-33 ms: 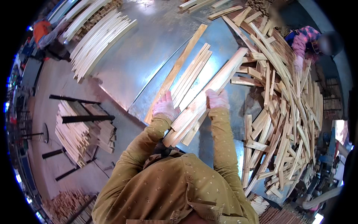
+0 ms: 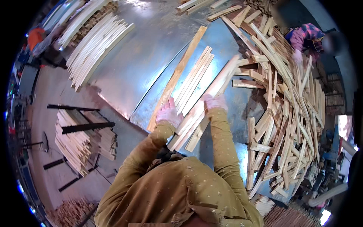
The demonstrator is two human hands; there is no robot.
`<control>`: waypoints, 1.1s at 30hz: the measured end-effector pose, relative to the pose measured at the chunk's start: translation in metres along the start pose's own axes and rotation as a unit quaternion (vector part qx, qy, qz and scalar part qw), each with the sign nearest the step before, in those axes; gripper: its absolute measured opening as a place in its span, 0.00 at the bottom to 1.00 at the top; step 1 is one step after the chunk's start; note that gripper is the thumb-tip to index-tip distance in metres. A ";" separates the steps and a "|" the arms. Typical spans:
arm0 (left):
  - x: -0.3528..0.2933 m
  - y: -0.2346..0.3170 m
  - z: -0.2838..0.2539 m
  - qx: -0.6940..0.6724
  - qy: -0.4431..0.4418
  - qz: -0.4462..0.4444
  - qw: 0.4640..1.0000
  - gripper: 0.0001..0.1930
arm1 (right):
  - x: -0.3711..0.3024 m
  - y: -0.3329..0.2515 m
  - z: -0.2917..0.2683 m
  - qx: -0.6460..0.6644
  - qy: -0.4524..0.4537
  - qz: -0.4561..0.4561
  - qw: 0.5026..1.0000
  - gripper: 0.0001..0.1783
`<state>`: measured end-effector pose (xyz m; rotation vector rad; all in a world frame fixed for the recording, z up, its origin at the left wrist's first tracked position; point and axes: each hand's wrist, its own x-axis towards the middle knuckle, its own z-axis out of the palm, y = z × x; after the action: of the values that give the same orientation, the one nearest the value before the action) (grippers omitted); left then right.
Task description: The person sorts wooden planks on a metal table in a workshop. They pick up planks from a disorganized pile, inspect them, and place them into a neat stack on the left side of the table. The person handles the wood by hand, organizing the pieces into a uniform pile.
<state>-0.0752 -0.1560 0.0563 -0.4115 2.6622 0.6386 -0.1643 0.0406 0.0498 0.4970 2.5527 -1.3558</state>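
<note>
A few long pale wooden strips (image 2: 196, 113) lie slanted in front of me, the upper one blurred at its far end. My right hand (image 2: 215, 103), in a light glove, is closed round their right side. My left hand (image 2: 169, 112), gloved too, is flat with its fingers stretched out, at the left side of these strips. Just beyond it lies a group of narrow strips (image 2: 196, 77) side by side. Farther left, a single long brown strip (image 2: 177, 75) rests on the metal table (image 2: 147, 68). A shorter piece (image 2: 197, 136) sticks out under the held strips.
On the right spreads a big jumbled heap of wooden strips (image 2: 280, 132); another person (image 2: 306, 38) reaches into its far side. Neat strips (image 2: 96, 51) are stacked at the far left. A black-framed rack (image 2: 75, 140) holds more wood at left. A second person (image 2: 36, 39) stands beyond.
The held strips' far end has swung left and nearer to me, and my right hand has moved slightly left with it. The whole view has shifted a little.
</note>
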 end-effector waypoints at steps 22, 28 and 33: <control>0.020 -0.016 -0.009 -0.731 -0.352 0.095 0.577 0.49 | -0.099 -0.003 0.046 0.523 -0.150 0.083 0.835 0.37; -0.014 -0.017 -0.011 -0.892 -0.338 0.125 0.271 0.40 | -0.083 -0.029 0.046 0.610 -0.247 0.012 0.753 0.45; 0.005 -0.058 -0.007 -0.910 -0.296 0.154 0.245 0.34 | -0.087 -0.067 0.074 0.541 -0.219 -0.073 0.809 0.47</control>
<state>-0.0604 -0.2094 0.0383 0.0215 -0.0202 2.8251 -0.1081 -0.0734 0.0889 0.0829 1.2662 -2.5432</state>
